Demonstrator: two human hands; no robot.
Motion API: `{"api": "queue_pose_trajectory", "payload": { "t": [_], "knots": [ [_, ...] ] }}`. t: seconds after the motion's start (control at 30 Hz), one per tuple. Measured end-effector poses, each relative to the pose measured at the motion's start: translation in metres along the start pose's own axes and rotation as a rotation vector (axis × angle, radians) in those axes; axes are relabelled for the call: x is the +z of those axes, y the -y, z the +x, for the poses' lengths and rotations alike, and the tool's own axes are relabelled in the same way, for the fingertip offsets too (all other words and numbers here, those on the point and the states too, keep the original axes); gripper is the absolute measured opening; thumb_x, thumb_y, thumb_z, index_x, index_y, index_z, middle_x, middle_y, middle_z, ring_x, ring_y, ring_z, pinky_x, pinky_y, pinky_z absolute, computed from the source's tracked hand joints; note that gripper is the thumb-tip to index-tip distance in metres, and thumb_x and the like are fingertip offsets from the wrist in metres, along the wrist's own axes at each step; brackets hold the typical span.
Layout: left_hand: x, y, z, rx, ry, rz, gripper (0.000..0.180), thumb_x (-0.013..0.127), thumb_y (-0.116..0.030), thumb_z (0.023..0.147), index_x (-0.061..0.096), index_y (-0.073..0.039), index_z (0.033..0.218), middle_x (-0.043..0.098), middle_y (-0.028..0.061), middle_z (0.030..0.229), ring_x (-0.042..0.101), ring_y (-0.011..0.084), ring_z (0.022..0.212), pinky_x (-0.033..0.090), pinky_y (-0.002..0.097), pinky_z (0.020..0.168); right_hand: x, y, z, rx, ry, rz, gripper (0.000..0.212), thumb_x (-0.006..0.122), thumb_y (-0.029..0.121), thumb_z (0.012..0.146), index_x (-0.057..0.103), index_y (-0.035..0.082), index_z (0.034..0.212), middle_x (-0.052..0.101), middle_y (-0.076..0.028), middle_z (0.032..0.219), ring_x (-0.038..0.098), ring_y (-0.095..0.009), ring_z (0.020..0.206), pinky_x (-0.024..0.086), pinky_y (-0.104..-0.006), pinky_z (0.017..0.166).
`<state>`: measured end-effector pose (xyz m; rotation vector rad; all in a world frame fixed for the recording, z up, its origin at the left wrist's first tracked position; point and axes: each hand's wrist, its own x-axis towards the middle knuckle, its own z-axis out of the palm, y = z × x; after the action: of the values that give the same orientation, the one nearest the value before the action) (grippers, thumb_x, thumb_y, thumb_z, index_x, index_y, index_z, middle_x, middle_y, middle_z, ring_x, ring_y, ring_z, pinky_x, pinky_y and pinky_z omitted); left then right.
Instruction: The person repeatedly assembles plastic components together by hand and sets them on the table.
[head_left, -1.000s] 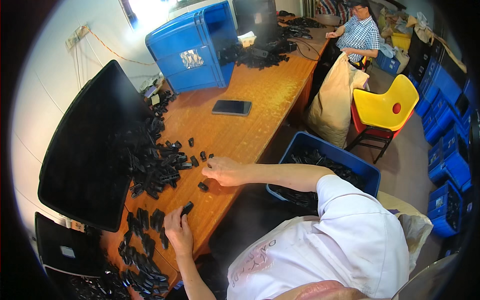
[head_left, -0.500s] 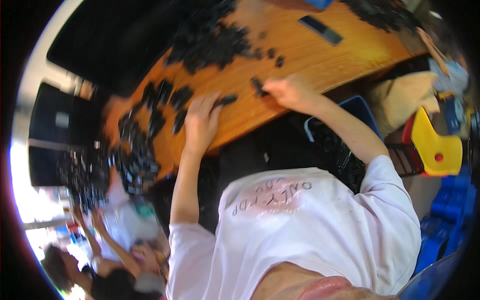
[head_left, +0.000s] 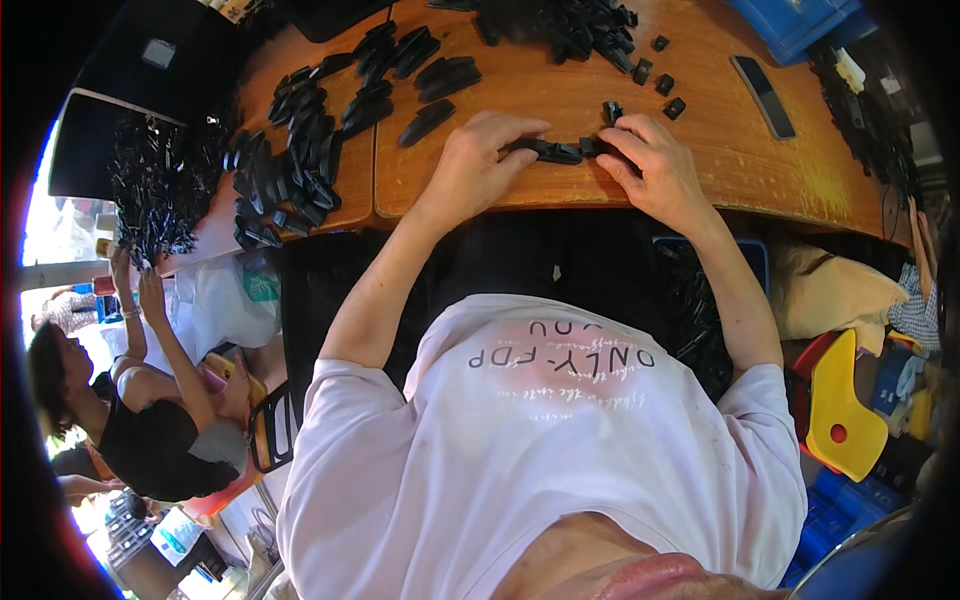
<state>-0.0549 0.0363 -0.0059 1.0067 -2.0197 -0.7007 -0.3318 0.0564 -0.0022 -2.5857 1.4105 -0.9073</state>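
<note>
My left hand (head_left: 484,160) is closed, its thumb and fingers pinching one end of a long black plastic part (head_left: 556,152) just above the table's near edge. Facing it, my right hand (head_left: 657,168) has its thumb and fingers round a small black plastic piece (head_left: 588,147), which meets the free end of the long part. Whether the two are joined cannot be made out. A second small black piece (head_left: 612,111) shows at the right fingertips; my fingers partly hide how it is held. Another long black part (head_left: 427,122) lies left of my left hand.
Rows of long black parts (head_left: 310,150) cover the wooden table's (head_left: 740,185) left side. Small loose pieces (head_left: 664,84) and a dark heap (head_left: 570,30) lie beyond my hands. A phone (head_left: 764,97) and blue bin (head_left: 800,25) are at right. Another person (head_left: 150,420) works at left.
The view has turned and grown sharper. My hands have come together, bringing the long part and the small piece end to end; before, they were apart.
</note>
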Motion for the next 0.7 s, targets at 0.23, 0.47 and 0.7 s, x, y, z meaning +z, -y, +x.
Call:
{"api": "queue_pose_trajectory", "payload": {
  "t": [0.23, 0.47, 0.7],
  "knots": [
    [0.002, 0.001, 0.003, 0.069, -0.010, 0.010, 0.035, 0.077, 0.000, 0.086, 0.076, -0.003, 0.121, 0.076, 0.0130, 0.106, 0.070, 0.0269, 0.099, 0.057, 0.0351, 0.086, 0.001, -0.002, 0.008, 0.007, -0.001, 0.242, 0.018, 0.078, 0.014, 0.091, 0.074, 0.004, 0.105, 0.070, -0.011, 0.101, 0.069, -0.032, 0.094, 0.056, -0.0418, 0.075],
    [0.001, 0.002, 0.003, 0.044, -0.001, -0.033, 0.034, 0.077, 0.001, 0.086, 0.077, -0.003, 0.120, 0.076, 0.0123, 0.105, 0.071, 0.0263, 0.097, 0.057, 0.0346, 0.085, -0.001, 0.007, 0.015, -0.111, 0.069, 0.211, 0.016, 0.076, 0.008, 0.090, 0.073, 0.001, 0.104, 0.069, -0.015, 0.094, 0.068, -0.036, 0.085, 0.054, -0.0438, 0.073],
    [0.002, 0.003, 0.010, 0.094, -0.007, -0.012, 0.036, 0.075, 0.004, 0.084, 0.077, -0.003, 0.119, 0.076, 0.0126, 0.105, 0.071, 0.0271, 0.095, 0.057, 0.0342, 0.082, 0.012, 0.006, 0.024, -0.261, 0.016, 0.171, 0.008, 0.077, 0.006, 0.084, 0.071, 0.005, 0.088, 0.064, -0.012, 0.085, 0.065, -0.032, 0.078, 0.053, -0.0440, 0.069]
  ]
}}
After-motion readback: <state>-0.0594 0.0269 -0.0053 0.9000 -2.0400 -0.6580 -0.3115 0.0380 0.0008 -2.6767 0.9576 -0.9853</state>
